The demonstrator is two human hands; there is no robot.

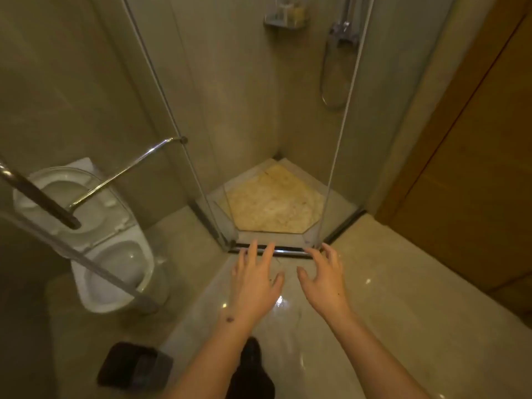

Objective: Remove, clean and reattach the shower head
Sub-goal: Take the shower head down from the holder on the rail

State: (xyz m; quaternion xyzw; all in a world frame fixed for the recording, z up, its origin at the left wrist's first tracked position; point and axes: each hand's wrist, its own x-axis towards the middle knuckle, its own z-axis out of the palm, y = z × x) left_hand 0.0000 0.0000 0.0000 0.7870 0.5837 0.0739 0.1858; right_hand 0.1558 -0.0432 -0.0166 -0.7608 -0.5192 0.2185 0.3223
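Glass shower stall ahead — left hand and right hand empty, fingers spread; toilet leftward.

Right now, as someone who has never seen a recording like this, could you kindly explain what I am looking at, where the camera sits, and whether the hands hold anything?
This single picture comes from a camera worn on a person's head, looking forward and down. There is no robot. The left hand and the right hand reach forward, fingers spread, holding nothing. Ahead stands a glass shower enclosure with its doorway open. Inside, on the far wall, hang a shower hose, a chrome mixer valve and a small shelf; the shower head itself is out of view. A toilet, lid up, sits to the left. The tiled floor is glossy.
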